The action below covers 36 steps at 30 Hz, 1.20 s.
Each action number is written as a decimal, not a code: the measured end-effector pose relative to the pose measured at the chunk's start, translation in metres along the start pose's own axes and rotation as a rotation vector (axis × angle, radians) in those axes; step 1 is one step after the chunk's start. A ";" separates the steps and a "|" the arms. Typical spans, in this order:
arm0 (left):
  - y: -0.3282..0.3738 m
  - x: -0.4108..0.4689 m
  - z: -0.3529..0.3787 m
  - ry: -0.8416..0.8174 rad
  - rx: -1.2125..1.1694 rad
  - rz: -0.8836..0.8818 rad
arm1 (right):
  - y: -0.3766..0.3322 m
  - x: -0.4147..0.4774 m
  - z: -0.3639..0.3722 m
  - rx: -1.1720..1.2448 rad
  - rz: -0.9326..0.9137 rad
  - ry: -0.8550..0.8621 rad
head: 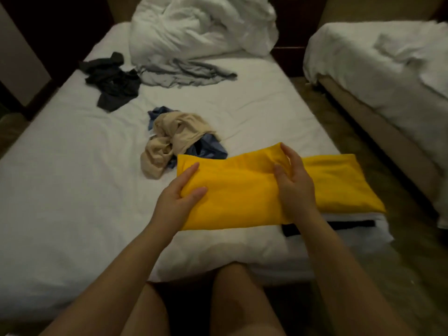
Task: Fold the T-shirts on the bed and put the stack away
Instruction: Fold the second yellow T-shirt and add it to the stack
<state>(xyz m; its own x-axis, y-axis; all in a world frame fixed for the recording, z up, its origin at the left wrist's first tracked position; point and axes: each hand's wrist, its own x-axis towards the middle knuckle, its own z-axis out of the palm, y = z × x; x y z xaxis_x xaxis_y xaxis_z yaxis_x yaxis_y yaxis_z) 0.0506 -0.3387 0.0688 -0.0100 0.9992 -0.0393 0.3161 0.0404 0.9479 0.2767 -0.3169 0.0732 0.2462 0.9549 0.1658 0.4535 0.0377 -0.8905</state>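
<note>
both the left hand [180,190] and right hand [292,180] are gripping a yellow t-shirt [242,197] lying on the white bed [72,166]; a second bed [388,76] is standing just beside it.

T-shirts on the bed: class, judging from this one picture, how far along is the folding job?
In hand: the yellow T-shirt, already a narrow band, gripped by the left hand and right hand. Possibly done: something dark and white lies flat beneath it. Left: the beige shirt on a blue one, the black one and the grey one, all crumpled. Nothing put away.
</note>
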 end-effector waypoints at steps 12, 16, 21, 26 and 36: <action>0.069 0.047 0.195 -0.188 0.139 0.069 | 0.088 0.089 -0.170 -0.371 0.103 0.038; 0.053 0.068 0.213 -0.151 0.226 0.029 | 0.125 0.114 -0.160 -0.419 0.176 -0.008; 0.020 0.079 0.224 -0.166 0.290 -0.053 | 0.174 0.113 -0.127 -0.496 0.259 -0.113; 0.013 0.084 0.232 -0.226 0.356 -0.065 | 0.182 0.112 -0.120 -0.647 0.255 -0.083; 0.028 0.053 0.191 -0.184 0.293 0.065 | 0.118 0.080 -0.114 -0.766 0.069 0.061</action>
<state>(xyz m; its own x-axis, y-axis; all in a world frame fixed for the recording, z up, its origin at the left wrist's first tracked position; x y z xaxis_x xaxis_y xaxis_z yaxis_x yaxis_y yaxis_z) 0.2398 -0.2853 0.0333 0.1818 0.9813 -0.0636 0.5699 -0.0525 0.8200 0.4474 -0.2700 0.0300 0.3325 0.9288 0.1635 0.8962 -0.2572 -0.3614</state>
